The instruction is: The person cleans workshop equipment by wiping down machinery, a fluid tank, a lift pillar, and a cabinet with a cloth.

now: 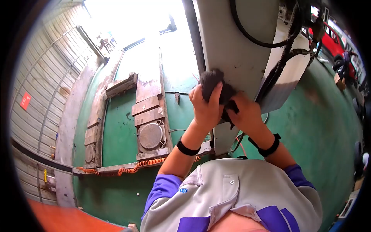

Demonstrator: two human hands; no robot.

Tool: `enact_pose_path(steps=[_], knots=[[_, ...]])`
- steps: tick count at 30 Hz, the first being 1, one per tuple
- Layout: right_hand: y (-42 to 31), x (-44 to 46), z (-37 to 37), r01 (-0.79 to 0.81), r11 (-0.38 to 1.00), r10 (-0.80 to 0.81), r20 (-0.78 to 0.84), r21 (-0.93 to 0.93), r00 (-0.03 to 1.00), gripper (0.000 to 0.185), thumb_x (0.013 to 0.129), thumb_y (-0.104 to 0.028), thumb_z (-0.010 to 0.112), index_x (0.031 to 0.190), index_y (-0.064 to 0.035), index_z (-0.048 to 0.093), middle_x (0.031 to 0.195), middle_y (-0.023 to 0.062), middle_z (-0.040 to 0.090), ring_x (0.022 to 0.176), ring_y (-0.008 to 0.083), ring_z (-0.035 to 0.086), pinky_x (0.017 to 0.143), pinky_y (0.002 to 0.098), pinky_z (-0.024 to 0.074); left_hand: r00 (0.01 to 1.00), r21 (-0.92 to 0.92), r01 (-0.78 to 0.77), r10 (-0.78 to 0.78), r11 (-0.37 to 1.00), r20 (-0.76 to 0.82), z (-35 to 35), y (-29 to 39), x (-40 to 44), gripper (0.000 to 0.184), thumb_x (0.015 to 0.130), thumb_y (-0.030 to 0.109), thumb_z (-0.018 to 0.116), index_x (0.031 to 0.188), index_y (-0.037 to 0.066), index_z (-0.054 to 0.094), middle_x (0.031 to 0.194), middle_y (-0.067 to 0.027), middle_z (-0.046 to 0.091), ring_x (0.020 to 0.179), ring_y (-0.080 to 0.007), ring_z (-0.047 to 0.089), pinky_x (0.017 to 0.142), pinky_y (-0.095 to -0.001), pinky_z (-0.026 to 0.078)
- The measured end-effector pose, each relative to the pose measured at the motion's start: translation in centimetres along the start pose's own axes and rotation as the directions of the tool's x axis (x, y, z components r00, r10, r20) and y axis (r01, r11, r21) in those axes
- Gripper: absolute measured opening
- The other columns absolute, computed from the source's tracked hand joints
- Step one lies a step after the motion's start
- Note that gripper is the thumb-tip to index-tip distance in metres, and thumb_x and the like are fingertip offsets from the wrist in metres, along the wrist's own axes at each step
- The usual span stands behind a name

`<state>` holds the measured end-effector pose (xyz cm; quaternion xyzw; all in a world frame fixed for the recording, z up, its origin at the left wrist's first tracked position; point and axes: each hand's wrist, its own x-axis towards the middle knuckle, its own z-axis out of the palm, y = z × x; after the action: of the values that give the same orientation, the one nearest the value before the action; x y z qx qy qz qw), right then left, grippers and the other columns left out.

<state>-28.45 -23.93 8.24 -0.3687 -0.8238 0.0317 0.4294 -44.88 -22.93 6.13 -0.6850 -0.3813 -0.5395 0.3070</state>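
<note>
A dark, bunched rag (213, 79) lies against the light grey panel (239, 46) of a tall machine column. My left hand (205, 106) is closed around the rag, its fingers pressing into the cloth near the panel's left edge. Just to the right, my right hand (246, 112) has its fingers curled on a lower, darker part of the same bundle. Whether that part is rag or something beneath it, I cannot tell. Both wrists wear black bands.
Black hoses (284, 58) hang along the column's right side. To the left, a vehicle lift with a round plate (151, 135) stands on the green floor (119, 127). An orange coiled hose (133, 168) runs along its near edge. A red car (332, 40) is far right.
</note>
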Motion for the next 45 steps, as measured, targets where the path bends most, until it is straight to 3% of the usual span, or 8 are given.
enact_pose_path(steps=[5,9,17,21,26,30,33,45], knots=[[-1.6,4.4,-3.2,0.135,0.99,-0.14,-0.232,-0.038,0.962,0.036,0.072,-0.003,0.064,0.107,-0.0093,0.057,0.097,0.0131,0.054,0.073,0.0358,0.059,0.059,0.0416,0.0496,0.97,0.154,-0.038,0.074,0.987,-0.232,-1.1,1.6,7.5,0.046,0.074,0.005,0.064,0.117,0.019,0.067,0.121,-0.0153,0.039,0.108,-0.0324,0.041,0.093,-0.0426,0.037],[-0.6,4.1,-1.4,0.142,0.99,-0.143,-0.311,-0.027,0.94,0.041,0.073,-0.001,0.062,0.113,-0.008,0.056,0.097,0.0164,0.051,0.074,0.0361,0.059,0.058,0.0429,0.0495,0.98,0.141,-0.002,0.03,0.99,-0.194,-0.4,2.4,7.8,0.04,0.075,0.008,0.066,0.113,0.02,0.069,0.116,-0.0122,0.044,0.105,-0.0304,0.044,0.092,-0.0404,0.038],[1.9,-0.7,1.0,0.003,1.0,-0.003,-0.033,0.008,0.999,0.045,0.075,-0.005,0.062,0.119,-0.0055,0.052,0.098,0.018,0.051,0.07,0.0386,0.06,0.056,0.045,0.0504,0.973,0.262,0.052,0.009,0.964,-0.229,3.2,3.4,-1.0,0.035,0.076,0.015,0.066,0.111,0.022,0.068,0.115,-0.0108,0.044,0.106,-0.0304,0.044,0.087,-0.0419,0.036],[1.6,-0.6,-0.7,-0.01,0.998,0.015,0.089,-0.059,0.996,0.046,0.075,-0.009,0.065,0.118,-0.0074,0.051,0.096,0.0159,0.053,0.068,0.0399,0.059,0.057,0.0451,0.0509,0.998,0.25,-0.057,0.061,0.967,-0.009,1.0,3.2,0.9,0.042,0.074,0.016,0.063,0.115,0.024,0.066,0.115,-0.0106,0.044,0.106,-0.0291,0.044,0.086,-0.0409,0.037],[-0.4,2.5,-3.6,0.059,0.998,-0.057,-0.076,0.021,0.995,0.047,0.076,-0.01,0.066,0.121,-0.0097,0.051,0.098,0.0154,0.054,0.068,0.0393,0.059,0.059,0.0442,0.0507,0.979,0.175,-0.195,0.18,0.965,0.1,-1.9,2.1,7.1,0.044,0.076,0.015,0.06,0.119,0.023,0.065,0.116,-0.0118,0.044,0.105,-0.0289,0.046,0.087,-0.0391,0.038],[-1.6,5.1,-5.1,0.231,0.971,-0.193,-0.354,0.067,0.915,0.05,0.078,-0.005,0.064,0.126,-0.0111,0.05,0.102,0.0177,0.052,0.074,0.0392,0.059,0.06,0.0442,0.0503,0.994,0.18,-0.101,0.106,0.978,-0.018,-2.5,1.6,11.3,0.042,0.077,0.013,0.062,0.118,0.021,0.066,0.118,-0.0142,0.044,0.106,-0.0308,0.047,0.088,-0.0388,0.041],[-1.6,3.6,-2.6,0.266,0.962,-0.23,-0.329,0.067,0.916,0.053,0.077,-0.001,0.062,0.127,-0.01,0.049,0.102,0.0192,0.05,0.077,0.0396,0.057,0.059,0.0444,0.0498,0.98,0.35,-0.153,0.187,0.924,-0.065,-0.8,1.2,9.7,0.041,0.078,0.014,0.06,0.117,0.021,0.066,0.119,-0.0135,0.045,0.105,-0.0299,0.047,0.087,-0.0388,0.041],[-0.1,0.8,-1.9,0.011,0.999,-0.01,0.0,0.05,1.0,0.056,0.074,-0.007,0.066,0.125,-0.0067,0.042,0.105,0.0178,0.055,0.075,0.0414,0.06,0.06,0.0448,0.0516,0.962,0.405,-0.268,0.265,0.874,0.064,0.1,1.1,3.9,0.041,0.079,0.015,0.056,0.119,0.02,0.064,0.115,-0.0116,0.048,0.099,-0.0259,0.048,0.074,-0.0378,0.042]])
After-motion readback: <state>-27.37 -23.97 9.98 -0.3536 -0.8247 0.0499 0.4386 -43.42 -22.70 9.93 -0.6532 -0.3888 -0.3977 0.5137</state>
